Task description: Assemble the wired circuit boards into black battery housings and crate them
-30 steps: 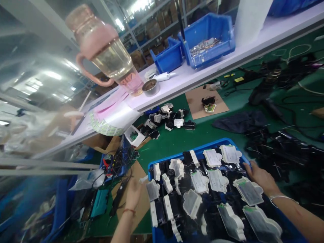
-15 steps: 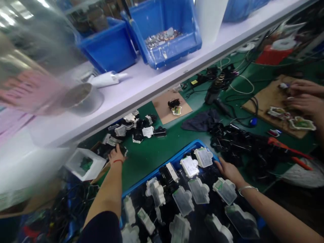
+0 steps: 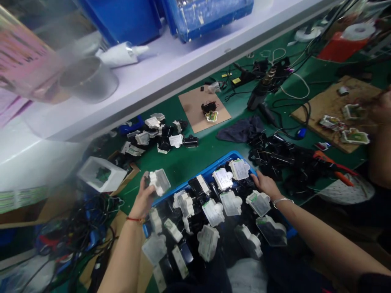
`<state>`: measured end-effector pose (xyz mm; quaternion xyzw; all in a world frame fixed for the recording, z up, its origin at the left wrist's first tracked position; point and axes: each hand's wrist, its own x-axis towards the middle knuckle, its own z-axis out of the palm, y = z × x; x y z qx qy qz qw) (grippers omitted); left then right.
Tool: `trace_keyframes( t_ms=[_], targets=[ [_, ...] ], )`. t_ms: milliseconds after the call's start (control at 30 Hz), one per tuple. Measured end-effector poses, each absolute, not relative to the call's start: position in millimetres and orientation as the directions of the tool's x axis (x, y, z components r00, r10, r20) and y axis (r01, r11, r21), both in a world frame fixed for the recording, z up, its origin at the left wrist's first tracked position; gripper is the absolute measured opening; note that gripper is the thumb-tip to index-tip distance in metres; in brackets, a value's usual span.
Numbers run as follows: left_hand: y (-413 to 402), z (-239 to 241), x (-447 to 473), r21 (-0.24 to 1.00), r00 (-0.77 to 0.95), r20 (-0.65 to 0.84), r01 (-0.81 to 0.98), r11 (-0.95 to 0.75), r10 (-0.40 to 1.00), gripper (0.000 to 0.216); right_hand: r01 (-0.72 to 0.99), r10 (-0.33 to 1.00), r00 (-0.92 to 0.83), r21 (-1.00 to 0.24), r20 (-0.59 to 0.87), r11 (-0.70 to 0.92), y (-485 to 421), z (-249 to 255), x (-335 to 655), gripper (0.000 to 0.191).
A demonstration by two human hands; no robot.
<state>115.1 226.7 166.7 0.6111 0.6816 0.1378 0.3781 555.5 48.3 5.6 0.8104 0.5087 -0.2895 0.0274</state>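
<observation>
From the head camera, your left hand (image 3: 143, 199) is raised just past the near-left corner of the blue tray (image 3: 220, 163), with its fingers (image 3: 146, 182) closed around a white part (image 3: 159, 181) held just above the green counter (image 3: 186, 162). A red band sits on that wrist. Your right hand (image 3: 265, 185) rests at the far-right edge of the tray, palm down, fingers spread flat and gripping nothing that you can make out; a thin bangle circles the wrist.

The tray is packed with white-lidded and black parts lying at all angles. Beyond your left hand a second heap of parts (image 3: 160, 136) lies on the counter near the shelf (image 3: 171, 69), and a white box (image 3: 102, 174) sits to the left of it on cardboard. A tangle of wires (image 3: 79, 228) fills the near-left corner.

Further out, a brown board (image 3: 195, 110) carries a small black piece and a green-edged one. A dark cloth (image 3: 240, 131) lies to its right, touching a pile of black wired pieces (image 3: 281, 156) just beside the tray. Orange-handled pliers (image 3: 332, 165) lie at that pile's right.

On the shelf stand a metal cup (image 3: 88, 79), a white tube (image 3: 120, 53) and blue bins (image 3: 128, 18). At the far right another person's hand (image 3: 381, 108) works over a second board (image 3: 332, 110).
</observation>
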Motion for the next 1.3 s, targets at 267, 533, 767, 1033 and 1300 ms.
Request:
trace_keyframes(
  t_ms=[267, 533, 767, 1033, 1300],
  targets=[
    [84.1, 211.5, 160.4, 0.643, 0.348, -0.541, 0.758, 0.109, 0.766, 0.070, 0.834, 0.803, 0.318, -0.255, -0.503, -0.490, 47.9, 12.4, 553.5, 0.049],
    [65.1, 212.8, 180.6, 0.420, 0.447, -0.423, 0.868, -0.266, 0.789, 0.041, 0.827, 0.812, 0.310, -0.282, -0.495, -0.487, 46.5, 9.4, 553.7, 0.049],
    [239.0, 197.7, 218.2, 0.302, 0.484, -0.299, 0.866, -0.399, 0.822, 0.031, 0.811, 0.807, 0.304, -0.306, -0.507, -0.498, 49.2, 5.0, 555.3, 0.048],
    [379.2, 83.3, 324.1, 0.270, 0.552, -0.269, 0.830, -0.488, 0.789, 0.067, 0.800, 0.801, 0.321, -0.308, -0.505, -0.515, 50.5, 14.3, 555.0, 0.042],
    [361.8, 94.7, 326.0, 0.402, 0.424, -0.277, 0.866, -0.297, 0.862, 0.053, 0.774, 0.797, 0.337, -0.335, -0.501, -0.538, 56.0, 19.5, 560.8, 0.045]
  ],
)
